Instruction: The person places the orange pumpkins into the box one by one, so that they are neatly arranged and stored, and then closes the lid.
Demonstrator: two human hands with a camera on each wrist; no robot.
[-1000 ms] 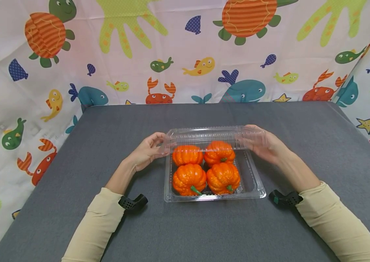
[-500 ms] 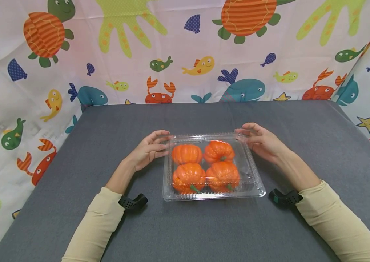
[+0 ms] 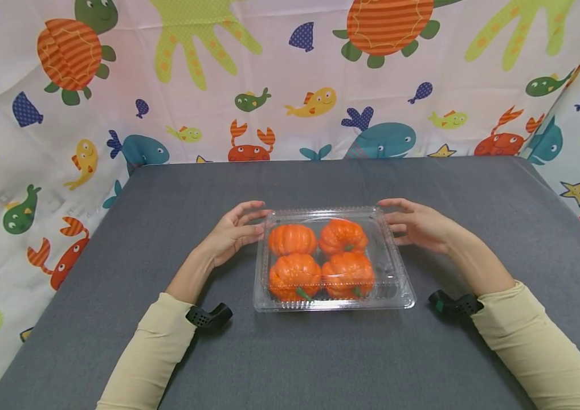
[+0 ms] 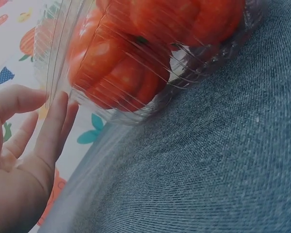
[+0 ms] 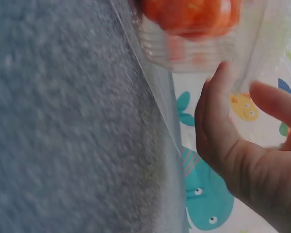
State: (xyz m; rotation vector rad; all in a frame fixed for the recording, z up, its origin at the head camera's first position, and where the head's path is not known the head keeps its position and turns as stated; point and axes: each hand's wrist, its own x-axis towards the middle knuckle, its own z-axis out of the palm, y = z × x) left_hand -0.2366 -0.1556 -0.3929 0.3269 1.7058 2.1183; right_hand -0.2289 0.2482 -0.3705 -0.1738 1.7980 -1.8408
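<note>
A clear plastic clamshell container [image 3: 392,285] lies on the grey table with its lid down. Inside are several small orange pumpkins, among them a front left pumpkin [image 3: 295,277] with a green stem. My left hand [image 3: 231,233] is at the container's back left corner, thumb and fingertips pinching the rim [image 4: 58,63], as the left wrist view shows. Beside the back right corner is my right hand [image 3: 420,225], fingers extended and thumb apart from them. In the blurred right wrist view the container's edge [image 5: 250,53] passes near its fingertips; contact is unclear.
Grey cloth covers the table [image 3: 321,359]. Behind and to the sides hangs a white curtain [image 3: 192,114] printed with sea animals. A black wrist strap [image 3: 209,316] is on the left wrist, and another black strap [image 3: 455,304] on the right.
The raised lid has come down over the pumpkins, with both hands at its edges. Since then my right hand has drawn slightly right, away from the corner; my left hand has hardly moved.
</note>
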